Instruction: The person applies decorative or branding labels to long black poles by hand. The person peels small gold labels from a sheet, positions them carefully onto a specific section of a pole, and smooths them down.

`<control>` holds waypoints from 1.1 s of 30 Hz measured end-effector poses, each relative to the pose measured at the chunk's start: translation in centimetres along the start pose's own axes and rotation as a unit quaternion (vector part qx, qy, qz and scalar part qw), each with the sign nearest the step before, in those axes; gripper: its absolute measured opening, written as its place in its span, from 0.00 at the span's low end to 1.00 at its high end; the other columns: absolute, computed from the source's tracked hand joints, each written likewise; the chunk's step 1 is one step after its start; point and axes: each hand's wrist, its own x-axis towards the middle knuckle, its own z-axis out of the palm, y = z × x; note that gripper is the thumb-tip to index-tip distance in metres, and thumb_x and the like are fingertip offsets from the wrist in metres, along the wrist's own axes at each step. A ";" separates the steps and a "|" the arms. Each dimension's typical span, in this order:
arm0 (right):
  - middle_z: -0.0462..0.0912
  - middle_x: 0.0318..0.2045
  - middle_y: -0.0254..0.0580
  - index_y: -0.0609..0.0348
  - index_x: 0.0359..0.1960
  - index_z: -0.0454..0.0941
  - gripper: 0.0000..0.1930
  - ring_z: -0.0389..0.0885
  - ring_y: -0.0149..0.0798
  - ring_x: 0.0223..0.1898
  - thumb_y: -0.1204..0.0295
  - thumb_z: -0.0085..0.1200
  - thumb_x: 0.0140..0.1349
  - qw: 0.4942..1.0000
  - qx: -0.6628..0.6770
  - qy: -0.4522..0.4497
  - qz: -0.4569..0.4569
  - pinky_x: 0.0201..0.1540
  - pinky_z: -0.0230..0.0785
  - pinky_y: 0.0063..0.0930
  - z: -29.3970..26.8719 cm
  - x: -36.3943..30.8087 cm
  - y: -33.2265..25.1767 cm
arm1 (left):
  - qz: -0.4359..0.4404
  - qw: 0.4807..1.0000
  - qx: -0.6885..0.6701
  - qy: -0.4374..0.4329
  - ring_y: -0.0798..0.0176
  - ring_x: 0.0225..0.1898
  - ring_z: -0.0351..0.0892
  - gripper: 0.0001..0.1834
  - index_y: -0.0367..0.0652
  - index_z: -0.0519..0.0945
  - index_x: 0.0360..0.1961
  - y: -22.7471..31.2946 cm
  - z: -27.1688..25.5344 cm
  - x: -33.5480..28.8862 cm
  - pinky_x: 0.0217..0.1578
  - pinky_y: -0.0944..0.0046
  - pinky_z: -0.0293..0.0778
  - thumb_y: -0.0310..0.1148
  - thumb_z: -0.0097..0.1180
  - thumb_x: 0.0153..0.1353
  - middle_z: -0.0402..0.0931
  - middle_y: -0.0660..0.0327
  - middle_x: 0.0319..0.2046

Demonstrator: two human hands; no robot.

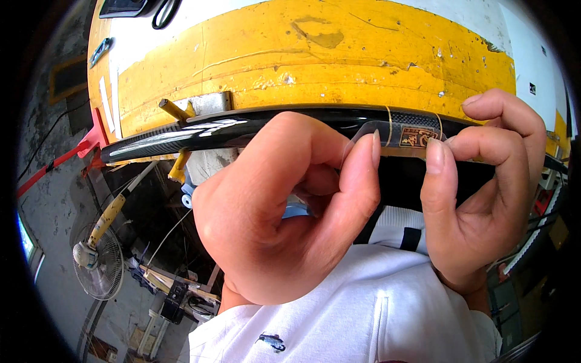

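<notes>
A long glossy black pole (242, 126) lies across the near edge of the table, with a woven-pattern section between two thin gold bands (389, 124). Over that section sits a strip of clear film carrying a dark decal (417, 137) with an orange-gold emblem. My left hand (272, 218) pinches the film's left end between thumb and forefinger, where the film bends up off the pole. At the decal's right end, my right hand (484, 187) has thumb and forefinger pressed together; its other fingers curl behind. The fingertips hide the film's ends.
The worn yellow and white tabletop (315, 72) stretches beyond the pole. A metal block (212, 164) with yellow pegs supports the pole at left. White strips (109, 103) and a small blue-green tool (100, 51) lie at the far left. A fan (97, 260) stands below left.
</notes>
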 end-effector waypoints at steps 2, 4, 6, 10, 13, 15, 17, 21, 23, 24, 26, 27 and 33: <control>0.70 0.47 0.52 0.62 0.33 0.71 0.08 0.71 0.39 0.48 0.84 0.55 0.55 0.999 0.019 0.046 0.008 0.56 0.64 0.32 1.1 -0.7 0.2 | 0.004 1.000 0.000 0.000 0.81 0.16 0.64 0.10 0.38 0.75 0.23 0.0 0.0 0.0 0.18 0.80 0.55 0.22 0.65 0.56 0.73 0.68 0.17; 0.70 0.47 0.52 0.62 0.33 0.71 0.08 0.71 0.39 0.48 0.84 0.55 0.54 0.999 0.016 0.045 0.008 0.55 0.64 0.32 1.1 -0.7 0.2 | 0.010 1.000 0.000 0.000 0.81 0.16 0.64 0.10 0.38 0.75 0.23 -0.1 0.0 0.0 0.18 0.80 0.55 0.22 0.65 0.56 0.73 0.68 0.17; 0.70 0.47 0.52 0.62 0.33 0.71 0.08 0.71 0.39 0.48 0.84 0.55 0.54 1.000 -0.004 0.000 -0.002 0.55 0.64 0.32 0.0 0.1 -0.1 | 0.011 1.000 0.000 0.003 0.80 0.16 0.64 0.10 0.38 0.74 0.23 -0.2 0.0 0.0 0.18 0.80 0.55 0.23 0.65 0.56 0.73 0.68 0.17; 0.70 0.47 0.52 0.62 0.33 0.71 0.08 0.71 0.39 0.48 0.84 0.55 0.54 1.000 -0.009 -0.008 -0.004 0.55 0.65 0.32 -0.2 0.2 -0.2 | 0.013 1.000 -0.002 0.001 0.80 0.16 0.65 0.10 0.38 0.74 0.23 -0.1 0.0 0.0 0.18 0.80 0.56 0.23 0.65 0.56 0.73 0.67 0.17; 0.70 0.47 0.52 0.62 0.33 0.71 0.08 0.71 0.39 0.49 0.84 0.55 0.54 1.000 -0.012 -0.011 -0.003 0.55 0.65 0.32 -0.2 0.2 0.0 | 0.013 1.000 0.000 -0.001 0.80 0.15 0.65 0.10 0.38 0.74 0.23 -0.2 0.0 0.0 0.18 0.80 0.56 0.23 0.65 0.56 0.73 0.67 0.17; 0.70 0.47 0.52 0.61 0.34 0.71 0.08 0.71 0.39 0.49 0.84 0.55 0.54 1.000 -0.015 -0.017 -0.004 0.55 0.64 0.32 -0.3 0.2 -0.1 | 0.013 1.000 -0.002 0.001 0.80 0.15 0.64 0.10 0.38 0.75 0.23 -0.2 0.0 0.0 0.18 0.80 0.56 0.22 0.65 0.56 0.73 0.67 0.17; 0.70 0.47 0.52 0.61 0.34 0.71 0.08 0.71 0.39 0.48 0.84 0.55 0.54 1.000 -0.014 -0.022 -0.003 0.55 0.64 0.32 -0.4 0.2 -0.1 | 0.013 1.000 -0.005 0.000 0.80 0.15 0.64 0.10 0.37 0.75 0.23 -0.1 0.0 0.0 0.18 0.80 0.56 0.22 0.65 0.56 0.72 0.67 0.17; 0.71 0.47 0.52 0.61 0.34 0.71 0.09 0.72 0.39 0.48 0.84 0.55 0.54 1.000 -0.015 -0.027 -0.002 0.54 0.64 0.32 -0.5 0.4 -0.2 | 0.015 1.000 -0.005 -0.004 0.80 0.15 0.64 0.10 0.37 0.75 0.23 -0.2 -0.1 0.1 0.18 0.80 0.56 0.22 0.65 0.55 0.72 0.68 0.17; 0.71 0.47 0.52 0.61 0.34 0.71 0.09 0.72 0.39 0.48 0.84 0.56 0.54 0.999 -0.017 -0.031 0.000 0.54 0.64 0.31 -0.6 0.5 -0.2 | 0.014 1.000 -0.005 -0.003 0.80 0.15 0.64 0.10 0.37 0.75 0.23 -0.2 0.0 0.0 0.18 0.80 0.56 0.22 0.65 0.55 0.72 0.68 0.17; 0.71 0.47 0.52 0.61 0.34 0.71 0.09 0.72 0.39 0.48 0.84 0.56 0.54 0.999 -0.017 -0.031 0.001 0.54 0.64 0.31 -0.6 0.5 -0.3 | 0.013 1.000 -0.005 -0.001 0.80 0.15 0.64 0.10 0.37 0.75 0.23 -0.1 0.0 0.0 0.18 0.80 0.56 0.21 0.65 0.55 0.72 0.68 0.17; 0.71 0.47 0.52 0.61 0.34 0.71 0.09 0.72 0.38 0.47 0.84 0.56 0.54 0.999 -0.018 -0.031 0.002 0.54 0.64 0.31 -0.5 0.5 -0.3 | 0.013 1.000 -0.004 0.001 0.80 0.16 0.64 0.10 0.37 0.75 0.23 -0.1 0.0 0.0 0.18 0.80 0.56 0.21 0.65 0.55 0.72 0.68 0.17; 0.71 0.47 0.52 0.61 0.34 0.71 0.09 0.72 0.38 0.47 0.84 0.56 0.54 0.999 -0.019 -0.030 0.002 0.54 0.64 0.31 -0.5 0.5 -0.3 | 0.015 1.000 -0.001 0.000 0.80 0.16 0.64 0.10 0.37 0.75 0.23 -0.1 0.0 0.1 0.18 0.80 0.56 0.21 0.65 0.55 0.72 0.68 0.17; 0.71 0.47 0.51 0.61 0.33 0.71 0.09 0.72 0.38 0.47 0.84 0.56 0.53 0.999 -0.018 -0.030 0.000 0.53 0.65 0.31 -0.5 0.4 -0.3 | 0.017 1.000 0.003 0.002 0.80 0.16 0.64 0.10 0.37 0.75 0.23 -0.2 0.0 0.0 0.18 0.80 0.56 0.21 0.65 0.55 0.72 0.68 0.17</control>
